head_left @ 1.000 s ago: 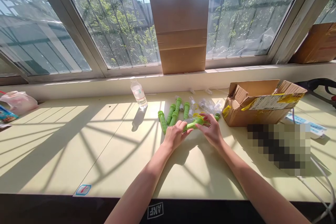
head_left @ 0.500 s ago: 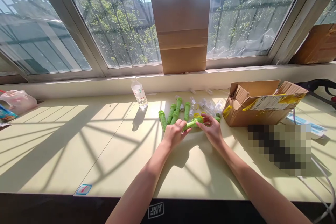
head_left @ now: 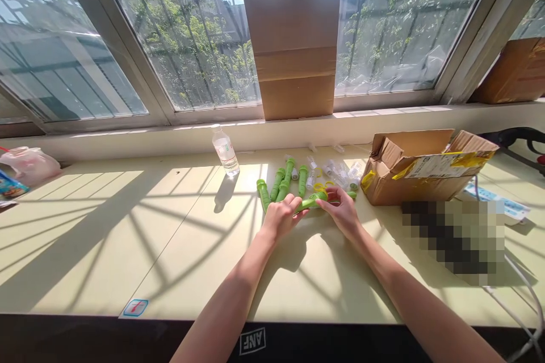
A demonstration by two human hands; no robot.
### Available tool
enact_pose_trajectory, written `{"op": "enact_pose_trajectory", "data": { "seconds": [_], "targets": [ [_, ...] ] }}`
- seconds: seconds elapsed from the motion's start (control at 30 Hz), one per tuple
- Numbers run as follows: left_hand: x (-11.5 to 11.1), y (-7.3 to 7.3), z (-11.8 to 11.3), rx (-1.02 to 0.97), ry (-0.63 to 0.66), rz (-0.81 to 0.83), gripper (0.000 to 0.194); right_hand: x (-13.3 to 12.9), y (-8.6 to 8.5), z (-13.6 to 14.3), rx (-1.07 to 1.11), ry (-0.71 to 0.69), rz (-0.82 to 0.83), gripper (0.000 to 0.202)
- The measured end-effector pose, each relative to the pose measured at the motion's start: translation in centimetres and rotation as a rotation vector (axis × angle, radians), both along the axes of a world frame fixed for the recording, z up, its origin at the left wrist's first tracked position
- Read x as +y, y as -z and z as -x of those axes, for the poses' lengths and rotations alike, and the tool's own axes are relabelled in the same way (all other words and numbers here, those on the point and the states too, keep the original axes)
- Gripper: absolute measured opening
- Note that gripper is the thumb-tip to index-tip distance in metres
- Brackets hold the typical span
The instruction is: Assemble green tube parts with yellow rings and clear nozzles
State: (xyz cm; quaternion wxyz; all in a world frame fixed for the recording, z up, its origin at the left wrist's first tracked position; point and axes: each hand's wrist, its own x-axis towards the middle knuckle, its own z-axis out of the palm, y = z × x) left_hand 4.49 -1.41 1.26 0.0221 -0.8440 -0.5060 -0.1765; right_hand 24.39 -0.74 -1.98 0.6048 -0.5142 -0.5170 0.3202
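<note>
My left hand (head_left: 281, 216) is closed around one end of a green plastic tube (head_left: 307, 203), held a little tilted above the table. At the tube's wider, ringed end, my right hand (head_left: 341, 209) pinches with thumb and fingers. Just beyond my left hand lie several similar green tubes (head_left: 302, 180) with flared ends. Small clear plastic pieces (head_left: 340, 173) and yellow rings (head_left: 318, 186) are scattered beyond my right hand. Part of another green piece (head_left: 352, 195) shows past my right fingers.
An open cardboard box (head_left: 426, 181) stands right of the parts, with a power strip (head_left: 511, 210) and cables beside it. A water bottle (head_left: 225, 152) stands at the back left. A cardboard sheet (head_left: 298, 68) leans on the window. A pink container (head_left: 36, 164) is far left.
The ringed end of the green tube has shifted slightly left and down, with my right fingers staying on it. My left hand keeps its hold, almost unmoved.
</note>
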Motion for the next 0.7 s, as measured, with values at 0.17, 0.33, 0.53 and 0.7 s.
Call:
{"op": "enact_pose_trajectory", "data": {
  "seconds": [0.17, 0.33, 0.53, 0.7],
  "targets": [
    [0.06, 0.04, 0.05, 0.013, 0.006, -0.016, 0.022, -0.22, 0.08, 0.12, -0.092, 0.048, -0.036, 0.042],
    [-0.01, 0.00, 0.05, -0.011, 0.005, -0.011, 0.022, 0.01, 0.55, -0.01, -0.077, -0.006, -0.083, 0.042],
    [0.08, 0.06, 0.10, -0.003, -0.007, -0.020, 0.027, 0.14, 0.78, 0.04, -0.071, -0.011, -0.072, 0.044],
    [0.22, 0.31, 0.19, 0.030, -0.008, -0.041, 0.031, 0.07, 0.43, -0.03, -0.029, -0.011, -0.071, 0.043]
  ]
}}
